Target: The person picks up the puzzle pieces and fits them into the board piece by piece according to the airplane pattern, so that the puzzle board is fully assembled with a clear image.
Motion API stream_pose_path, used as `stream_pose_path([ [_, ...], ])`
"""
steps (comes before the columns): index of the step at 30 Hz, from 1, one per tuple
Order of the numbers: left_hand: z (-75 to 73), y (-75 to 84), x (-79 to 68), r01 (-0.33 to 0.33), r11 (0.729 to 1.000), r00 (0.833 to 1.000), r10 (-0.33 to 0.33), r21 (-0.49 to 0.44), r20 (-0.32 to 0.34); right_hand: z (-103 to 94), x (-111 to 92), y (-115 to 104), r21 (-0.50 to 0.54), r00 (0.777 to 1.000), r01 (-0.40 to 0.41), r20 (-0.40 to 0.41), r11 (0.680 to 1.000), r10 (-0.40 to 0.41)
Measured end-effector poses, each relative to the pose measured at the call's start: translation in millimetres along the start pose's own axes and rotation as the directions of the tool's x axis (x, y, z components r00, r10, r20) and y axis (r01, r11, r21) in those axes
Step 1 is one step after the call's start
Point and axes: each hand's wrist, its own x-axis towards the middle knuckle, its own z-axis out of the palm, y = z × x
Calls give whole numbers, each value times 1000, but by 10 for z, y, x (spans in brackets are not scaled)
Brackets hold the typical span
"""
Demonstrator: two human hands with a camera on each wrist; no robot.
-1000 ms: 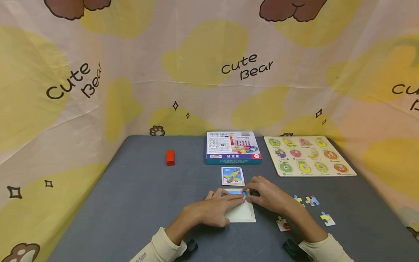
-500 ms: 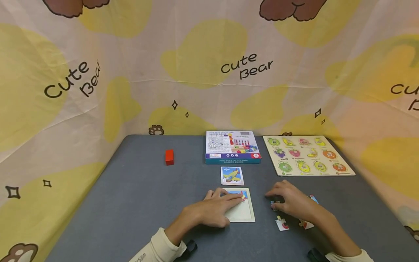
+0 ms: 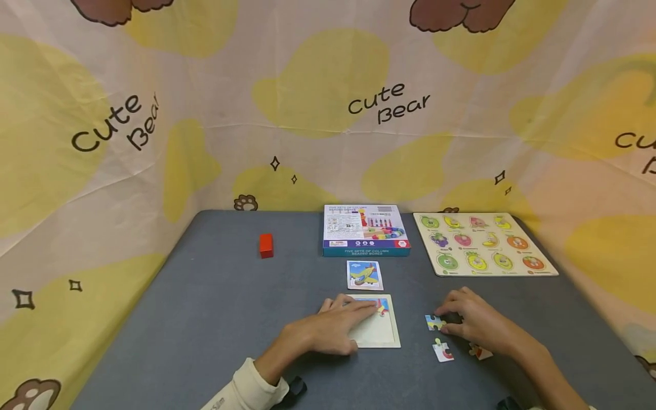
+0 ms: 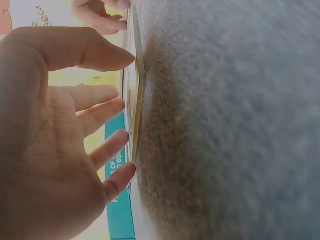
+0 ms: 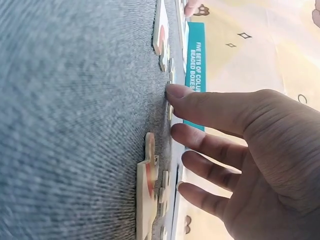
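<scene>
My left hand (image 3: 333,327) lies across a shallow cream puzzle tray (image 3: 381,333), its extended fingertips on the blue-and-red pieces (image 3: 384,307) along the upper edge. In the left wrist view, the thumb and fingers reach over the tray's rim (image 4: 142,85). To the right, my right hand (image 3: 474,319) pinches the right end of a blue-and-yellow jigsaw piece (image 3: 433,323) between thumb and forefinger. The right wrist view shows the thumb (image 5: 185,97) low over the table. A white-and-red jigsaw piece (image 3: 443,351) lies nearer me, and another piece (image 3: 480,352) is partly under the hand.
An airplane picture card (image 3: 365,275) lies beyond the tray. Behind it is a flat printed box (image 3: 366,232), with a fruit puzzle board (image 3: 484,245) at the back right. A red block (image 3: 266,246) stands on the grey table (image 3: 215,307) at the left.
My right hand has left the tray and moved right to the loose pieces, its fingers shifting to one piece's right end. The left hand stays on the tray.
</scene>
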Motion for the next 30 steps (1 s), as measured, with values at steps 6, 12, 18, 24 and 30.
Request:
stream_pose_path([
  [6,-18,-69,-77,18,1000,999,-18,-22,-32,17,-6,-3,-13,1000,7,-14,1000,-7],
  [12,-55,-162,-173,67,997,996,-68,-32,-49,2,-12,-21,-19,1000,15,-14,1000,-15],
  [18,-87,-218,-189,74,997,997,-75,-34,-30,-21,1,-15,-33,1000,21,-1,999,-21],
  [24,-94,-238,-183,81,996,996,-82,-24,-22,-29,27,-13,-40,1000,18,15,999,-18],
  [30,-97,-236,-171,90,996,996,-91,-23,-23,-12,24,-28,-38,1000,-1,-1,999,1],
])
